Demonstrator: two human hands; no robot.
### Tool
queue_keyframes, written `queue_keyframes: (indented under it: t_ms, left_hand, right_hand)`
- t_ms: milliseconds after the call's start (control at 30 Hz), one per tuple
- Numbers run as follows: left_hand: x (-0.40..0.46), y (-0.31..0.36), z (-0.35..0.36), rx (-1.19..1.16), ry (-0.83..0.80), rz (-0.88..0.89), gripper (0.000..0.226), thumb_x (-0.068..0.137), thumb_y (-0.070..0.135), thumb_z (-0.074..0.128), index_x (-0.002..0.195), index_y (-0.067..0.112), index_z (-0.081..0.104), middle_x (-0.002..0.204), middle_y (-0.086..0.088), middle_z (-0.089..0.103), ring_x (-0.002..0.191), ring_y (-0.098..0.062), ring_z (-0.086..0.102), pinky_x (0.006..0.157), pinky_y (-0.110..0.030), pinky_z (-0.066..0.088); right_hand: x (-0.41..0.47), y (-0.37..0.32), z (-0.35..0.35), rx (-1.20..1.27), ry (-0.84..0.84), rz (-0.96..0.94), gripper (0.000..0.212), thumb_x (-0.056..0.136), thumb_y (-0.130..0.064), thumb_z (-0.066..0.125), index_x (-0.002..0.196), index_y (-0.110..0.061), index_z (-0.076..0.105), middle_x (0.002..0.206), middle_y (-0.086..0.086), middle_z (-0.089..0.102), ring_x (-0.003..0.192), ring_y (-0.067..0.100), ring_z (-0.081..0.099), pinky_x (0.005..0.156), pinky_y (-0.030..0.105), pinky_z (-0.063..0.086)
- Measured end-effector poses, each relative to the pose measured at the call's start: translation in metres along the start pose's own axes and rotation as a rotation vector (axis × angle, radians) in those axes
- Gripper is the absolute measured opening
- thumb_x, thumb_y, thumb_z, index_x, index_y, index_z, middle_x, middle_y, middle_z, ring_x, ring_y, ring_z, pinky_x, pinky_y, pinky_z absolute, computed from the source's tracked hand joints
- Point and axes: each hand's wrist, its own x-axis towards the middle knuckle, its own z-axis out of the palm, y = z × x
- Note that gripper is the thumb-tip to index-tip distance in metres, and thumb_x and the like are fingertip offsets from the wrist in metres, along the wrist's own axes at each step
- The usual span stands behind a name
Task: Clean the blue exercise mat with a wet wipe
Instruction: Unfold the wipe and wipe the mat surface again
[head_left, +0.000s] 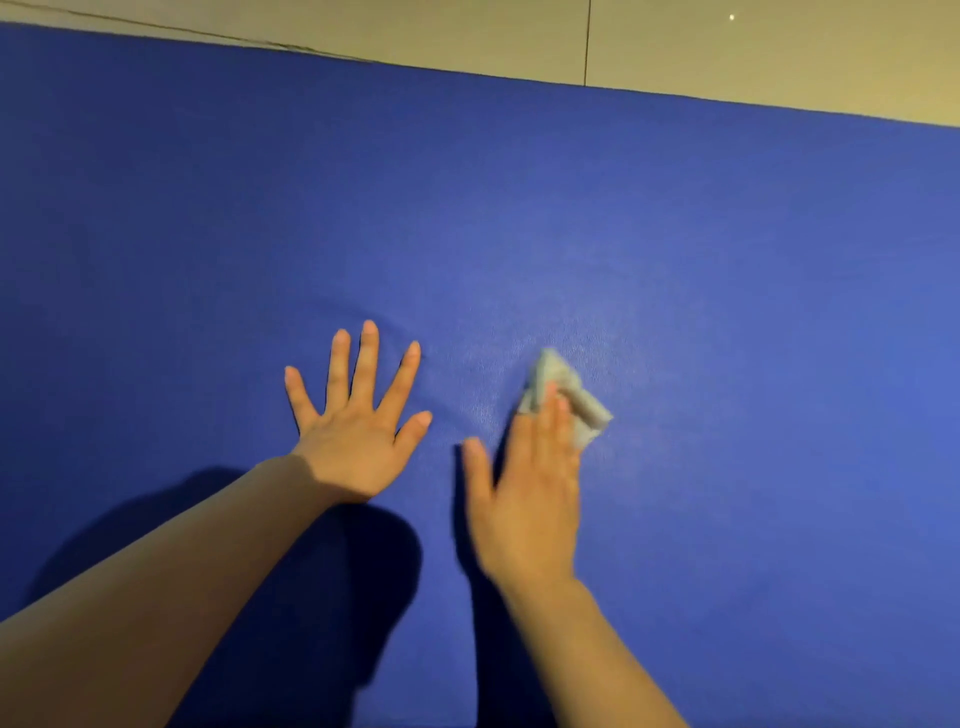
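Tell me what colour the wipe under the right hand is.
Pale grey-white, crumpled wet wipe under the right hand's fingers on the blue exercise mat; the head view shows it.

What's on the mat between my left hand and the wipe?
Nothing: the head view shows only bare blue mat between the left hand and the wet wipe under the right hand.

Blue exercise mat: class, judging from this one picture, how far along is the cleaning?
Done: a faint paler sheen on the blue exercise mat around the wet wipe suggests that patch was wiped. In hand: the right hand presses the wipe down; the left hand lies flat, fingers spread. Left: the rest shows no sheen, probably unwiped.
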Motion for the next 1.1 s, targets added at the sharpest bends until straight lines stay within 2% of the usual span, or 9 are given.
queue_keyframes:
  t_ms: [167,267,400,500,600,700,800,1000,1100]
  left_hand:
    - [0.001,-0.001,0.000,0.022,0.011,0.001,0.056,0.086,0.073,-0.008,0.121,0.052,-0.046,0.127,0.013,-0.063,0.114,-0.014,-0.060,0.100,-0.057,-0.032]
    - [0.001,-0.001,0.000,0.011,0.009,0.007,0.065,0.063,0.071,-0.023,0.119,0.053,-0.049,0.127,0.013,-0.064,0.111,-0.011,-0.063,0.083,-0.046,-0.044]
    - [0.002,0.000,-0.001,0.012,0.028,0.013,0.066,0.062,0.070,-0.024,0.120,0.052,-0.049,0.127,0.012,-0.064,0.113,-0.012,-0.062,0.082,-0.045,-0.045]
    - [0.003,-0.002,0.004,-0.004,0.047,-0.002,0.066,0.064,0.070,-0.022,0.123,0.052,-0.046,0.129,0.013,-0.062,0.115,-0.011,-0.061,0.083,-0.044,-0.045]
    - [0.004,-0.007,0.016,0.007,0.200,0.029,0.066,0.081,0.065,-0.004,0.139,0.053,-0.032,0.153,0.003,-0.040,0.136,-0.016,-0.043,0.100,-0.053,-0.032]
    - [-0.001,-0.005,0.023,0.035,0.374,0.067,0.063,0.094,0.048,0.027,0.154,0.033,0.017,0.162,-0.011,0.014,0.149,-0.032,0.008,0.108,-0.070,0.005]
    - [-0.004,0.002,0.027,0.099,0.490,0.058,0.058,0.097,0.044,0.031,0.152,0.026,0.032,0.160,-0.015,0.022,0.146,-0.036,0.023,0.109,-0.069,0.013]
    - [-0.001,-0.002,0.031,0.108,0.536,0.052,0.058,0.093,0.044,0.033,0.147,0.024,0.042,0.157,-0.016,0.028,0.143,-0.037,0.031,0.109,-0.069,0.016]
    - [-0.001,-0.002,0.035,0.086,0.519,0.039,0.062,0.088,0.047,0.035,0.147,0.027,0.041,0.157,-0.014,0.027,0.144,-0.035,0.027,0.109,-0.067,0.011]
  right_hand:
    - [0.014,-0.006,0.004,-0.023,-0.109,-0.361,0.062,0.099,-0.047,0.032,0.151,-0.014,0.035,0.162,-0.003,0.020,0.150,0.013,0.015,0.118,0.035,0.027]
    - [0.054,0.038,-0.030,0.075,0.010,-0.141,0.064,0.095,-0.045,0.027,0.152,-0.017,0.029,0.161,-0.011,0.018,0.147,0.014,0.020,0.119,0.029,0.020]
    - [0.086,0.074,-0.062,0.127,0.125,0.245,0.061,0.099,-0.043,0.022,0.147,-0.008,0.034,0.158,0.009,0.028,0.147,0.025,0.021,0.116,0.050,0.025]
    - [0.075,0.041,-0.047,0.122,0.029,0.126,0.049,0.101,-0.028,0.033,0.144,-0.005,0.037,0.160,0.010,0.020,0.145,0.027,0.020,0.114,0.042,0.025]
    - [0.061,0.002,-0.026,0.082,-0.196,-0.209,0.060,0.092,-0.029,0.038,0.149,-0.009,0.032,0.163,0.006,0.012,0.150,0.020,0.006,0.121,0.040,0.014]
    - [0.065,-0.006,-0.028,0.020,-0.342,-0.343,0.058,0.102,-0.036,0.035,0.155,-0.017,0.021,0.164,-0.004,0.003,0.150,0.008,-0.005,0.122,0.030,0.004]
    - [0.076,0.017,-0.041,-0.068,-0.247,-0.377,0.068,0.095,-0.052,0.022,0.153,-0.017,0.027,0.163,-0.005,0.015,0.150,0.012,0.009,0.120,0.031,0.018]
    - [0.113,0.068,-0.064,-0.075,0.040,0.109,0.057,0.103,-0.038,0.031,0.153,-0.011,0.026,0.159,0.002,0.026,0.149,0.020,0.013,0.116,0.045,0.027]
    - [0.106,0.044,-0.046,-0.038,0.028,-0.073,0.055,0.101,-0.037,0.032,0.148,-0.009,0.036,0.160,0.005,0.026,0.149,0.021,0.017,0.119,0.043,0.024]
